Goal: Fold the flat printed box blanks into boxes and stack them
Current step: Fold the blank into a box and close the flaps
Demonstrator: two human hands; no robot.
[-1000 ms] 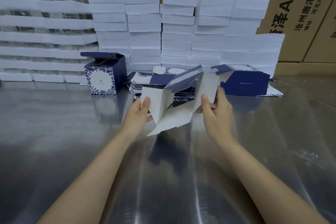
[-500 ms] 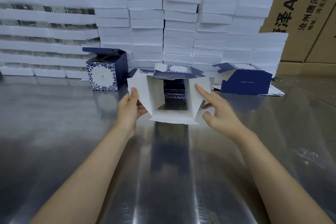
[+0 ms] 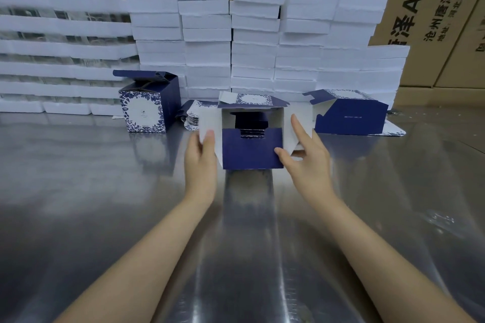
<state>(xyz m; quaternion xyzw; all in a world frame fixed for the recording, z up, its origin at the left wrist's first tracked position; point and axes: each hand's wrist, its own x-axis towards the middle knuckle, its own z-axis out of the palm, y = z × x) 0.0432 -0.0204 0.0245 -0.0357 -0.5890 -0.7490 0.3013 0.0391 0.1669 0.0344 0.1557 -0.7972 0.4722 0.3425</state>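
Half-folded navy-and-white printed card box (image 3: 252, 149) sits dead ahead at 12 o'clock on the shiny steel table (image 3: 78, 178). Left hand (image 3: 200, 162) pinches the white flap (image 3: 207, 123) at its 9 o'clock. Right hand (image 3: 307, 162) at 3 just presses, index finger straight, gripping nothing. Looks featherlight and easy to crease, so I'd hold it near the fold lines.

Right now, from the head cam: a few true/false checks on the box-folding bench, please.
1. The left hand and the right hand both touch the half-folded box. True.
2. The upright box on the left has its lid shut. False: its top flaps stand open.
3. The box on the right lies on its side. True.
4. The table is wooden. False: it is shiny metal.
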